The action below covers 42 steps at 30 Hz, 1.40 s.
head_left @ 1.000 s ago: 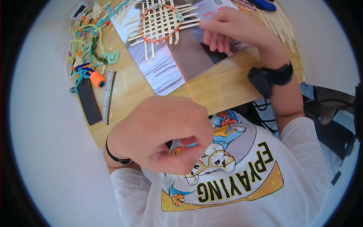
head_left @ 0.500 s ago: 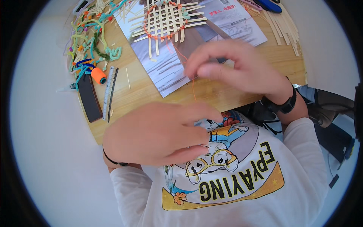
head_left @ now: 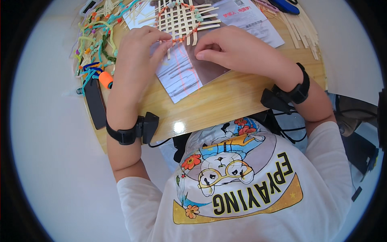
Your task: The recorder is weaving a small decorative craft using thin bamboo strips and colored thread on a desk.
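Observation:
A round open weave of pale flat strips [head_left: 177,23] lies on a printed sheet [head_left: 177,89] at the far side of the table. An orange cord runs around its rim, with pale green tufts at its top and right. My left hand [head_left: 139,50] pinches the weave's near left edge between thumb and fingertips. Just right of the near edge, my right hand [head_left: 234,50] is closed, thumb against curled fingers; whatever lies in them is too small or hidden to tell. Loose orange thread [head_left: 180,76] trails from the near rim down over the sheet.
Tangled coloured fuzzy stems [head_left: 105,29] heap at the far left. Below them are an orange thread spool [head_left: 106,80] and a dark phone [head_left: 95,103]. Loose pale strips [head_left: 300,30] and a blue-handled tool [head_left: 287,5] lie at the far right.
My left hand has moved from near my shirt up to the weave and closed on its edge. My right hand has shifted slightly up and right. The thread now lies slack on the sheet.

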Each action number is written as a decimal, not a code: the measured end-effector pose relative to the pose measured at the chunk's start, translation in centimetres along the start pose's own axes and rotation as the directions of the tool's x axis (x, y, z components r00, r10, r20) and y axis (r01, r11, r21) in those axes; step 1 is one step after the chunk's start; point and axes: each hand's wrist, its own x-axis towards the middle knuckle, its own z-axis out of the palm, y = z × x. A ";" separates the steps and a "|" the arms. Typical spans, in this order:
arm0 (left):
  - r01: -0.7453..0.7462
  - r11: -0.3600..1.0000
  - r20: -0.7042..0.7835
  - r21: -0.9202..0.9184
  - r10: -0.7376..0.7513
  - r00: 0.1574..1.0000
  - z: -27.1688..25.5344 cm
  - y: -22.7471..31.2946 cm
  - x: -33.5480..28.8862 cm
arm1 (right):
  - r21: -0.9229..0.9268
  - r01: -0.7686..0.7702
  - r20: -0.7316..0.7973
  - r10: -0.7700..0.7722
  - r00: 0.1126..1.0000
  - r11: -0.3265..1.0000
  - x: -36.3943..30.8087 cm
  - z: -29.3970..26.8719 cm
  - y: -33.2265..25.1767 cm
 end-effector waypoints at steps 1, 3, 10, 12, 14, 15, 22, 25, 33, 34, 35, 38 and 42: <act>0.020 1.000 -0.023 0.000 -0.020 1.000 0.1 0.2 0.1 | 0.001 -0.004 0.000 0.004 1.000 1.000 0.0 0.1 0.2; 0.106 0.993 -0.026 -0.044 -0.107 0.994 -0.2 0.3 0.1 | 0.142 -0.090 -0.037 0.096 0.995 0.986 0.2 0.4 0.5; 0.382 0.830 0.220 -0.406 -0.317 0.923 -3.8 2.7 -1.5 | 0.361 -0.280 0.061 0.277 0.959 0.890 0.3 0.3 1.0; 0.260 0.838 0.371 -0.480 -0.074 0.926 -6.5 4.1 -1.8 | 0.376 -0.314 0.080 0.307 0.948 0.872 0.3 0.2 1.1; 0.155 0.810 0.484 -0.565 0.174 0.858 -7.0 4.6 -1.9 | 0.372 -0.312 0.081 0.304 0.949 0.874 0.4 0.2 1.1; 0.183 0.883 0.387 -0.433 -0.001 0.922 -6.5 5.0 -2.1 | 0.367 -0.309 0.082 0.300 0.950 0.877 0.5 0.3 1.0; 0.009 1.000 0.007 0.027 -0.009 1.000 -0.2 -0.1 0.6 | 0.377 -0.317 0.087 0.307 0.948 0.871 0.8 0.6 1.2; -0.063 0.998 0.083 0.029 0.061 0.995 1.5 -1.1 0.7 | 0.389 -0.291 0.080 0.283 0.956 0.874 0.6 0.6 1.3; -0.007 1.000 -0.049 0.029 0.008 0.999 1.7 -0.9 0.9 | 0.603 -0.179 0.017 0.212 0.977 0.777 0.7 1.1 2.2; 0.049 0.999 -0.097 0.007 -0.048 0.994 1.6 -0.7 0.8 | 0.603 -0.178 0.015 0.211 0.977 0.778 0.7 1.1 2.2; 0.047 0.999 -0.098 0.007 -0.047 0.994 1.4 -0.4 0.8 | 0.660 -0.140 -0.030 0.212 0.977 0.738 0.7 1.2 2.1; 0.067 0.994 -0.182 0.092 -0.049 0.982 0.9 0.9 0.7 | 0.831 -0.078 -0.055 0.221 0.974 0.550 0.8 1.5 0.8; 0.012 0.989 -0.217 0.148 0.021 0.976 0.4 2.0 0.6 | 0.956 -0.061 -0.015 0.256 0.967 0.286 0.9 1.8 -0.4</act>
